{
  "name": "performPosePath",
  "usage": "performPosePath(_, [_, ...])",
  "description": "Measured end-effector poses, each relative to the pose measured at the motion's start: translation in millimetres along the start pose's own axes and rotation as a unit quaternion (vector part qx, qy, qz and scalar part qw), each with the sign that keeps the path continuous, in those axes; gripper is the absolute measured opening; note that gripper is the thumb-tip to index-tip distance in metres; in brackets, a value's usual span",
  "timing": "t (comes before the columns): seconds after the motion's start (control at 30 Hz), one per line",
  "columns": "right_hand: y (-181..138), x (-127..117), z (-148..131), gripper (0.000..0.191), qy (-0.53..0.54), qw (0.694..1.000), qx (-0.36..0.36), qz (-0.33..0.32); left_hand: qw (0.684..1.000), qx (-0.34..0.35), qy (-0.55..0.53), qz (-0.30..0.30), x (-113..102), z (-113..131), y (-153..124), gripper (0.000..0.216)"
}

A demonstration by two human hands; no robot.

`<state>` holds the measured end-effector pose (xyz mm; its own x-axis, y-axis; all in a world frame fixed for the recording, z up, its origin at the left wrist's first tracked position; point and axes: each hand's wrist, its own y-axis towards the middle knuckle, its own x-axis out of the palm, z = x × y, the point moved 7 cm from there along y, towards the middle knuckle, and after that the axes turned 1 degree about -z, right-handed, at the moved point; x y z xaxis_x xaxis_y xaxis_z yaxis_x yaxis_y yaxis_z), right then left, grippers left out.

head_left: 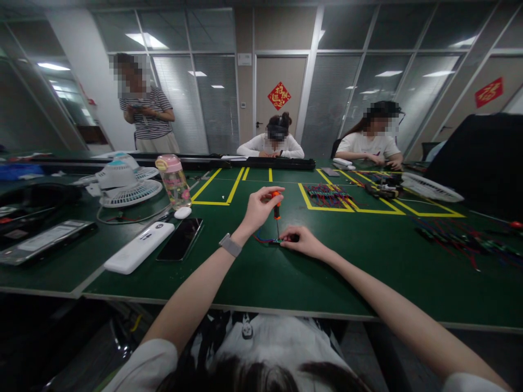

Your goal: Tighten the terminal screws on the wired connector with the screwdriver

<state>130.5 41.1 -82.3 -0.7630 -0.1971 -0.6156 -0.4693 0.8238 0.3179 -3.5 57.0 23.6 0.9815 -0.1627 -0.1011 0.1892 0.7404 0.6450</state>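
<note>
My left hand grips the orange and black handle of a screwdriver, which stands upright with its tip down on a small green circuit board. Red and blue wires run off the board's left side. Low over the table, my right hand has its fingertips closed on the right end of the board. The fingers hide part of that end, and a small dark piece shows beside them.
Left of my arms lie a black phone, a white power bank, a bottle and a fan. Wired boards lie inside yellow tape, with more wired boards to the right. Several people are across the table.
</note>
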Motion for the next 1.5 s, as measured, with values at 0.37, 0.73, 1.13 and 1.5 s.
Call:
performPosePath(0.37, [1, 0, -1, 0.020, -0.002, 1.000, 0.000, -0.003, 0.985, 0.107, 0.102, -0.087, 20, 19, -11, 0.034])
performPosePath(0.73, [0, 0, 0, 0.020, -0.002, 1.000, -0.001, 0.002, 0.943, 0.148, 0.299, 0.004, 10, 31, -19, 0.024])
performPosePath(1.13, [0, 0, -1, 0.019, -0.005, 1.000, -0.002, 0.001, 0.975, 0.131, 0.181, 0.017, 9, 24, -13, 0.023])
performPosePath(1.5, [0, 0, 0, 0.021, 0.001, 1.000, -0.002, 0.000, 0.974, 0.144, 0.175, -0.018, 13, 25, -14, 0.029])
